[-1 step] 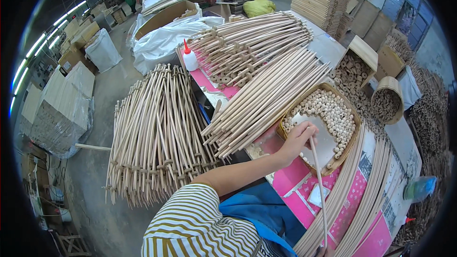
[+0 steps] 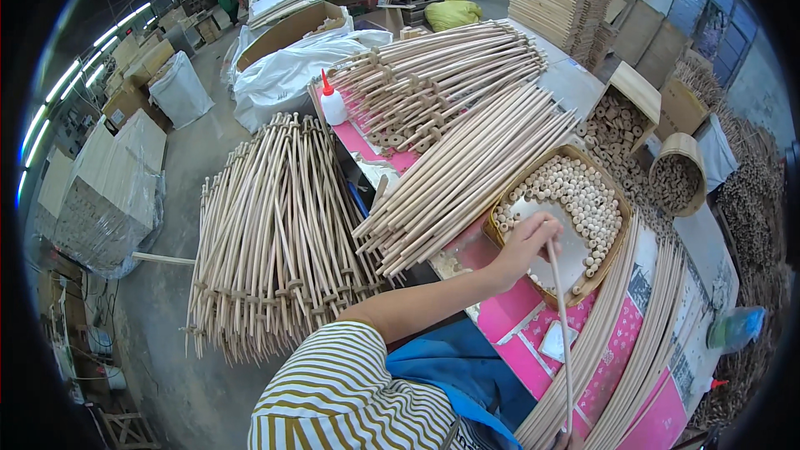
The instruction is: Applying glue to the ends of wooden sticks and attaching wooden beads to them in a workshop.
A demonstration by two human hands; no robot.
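Note:
My left hand [image 2: 533,242] is closed around the upper end of a thin wooden rod [image 2: 562,325], above a shallow tan tray [image 2: 627,237]. Small round wooden beads [image 2: 579,187] with holes crowd the far and right parts of that tray; its pale bottom shows beside my hand. The rod runs down toward me, to the picture's lower edge. There my right hand [image 2: 570,442] grips the rod's lower end, only its fingers showing. Whether a bead sits on the rod's upper end is hidden by my left fingers.
Bare rods [image 2: 467,175] lie left of the tray, and more long rods [image 2: 600,350] right of it. Rods fitted with discs [image 2: 275,233] stand bundled on the floor. A red-tipped glue bottle [image 2: 333,104], a tipped box of wooden rings [image 2: 637,96] and a green-blue bottle [image 2: 735,329] are around.
My left hand and the rod's upper end have shifted slightly to the right. The right hand stays at the lower edge.

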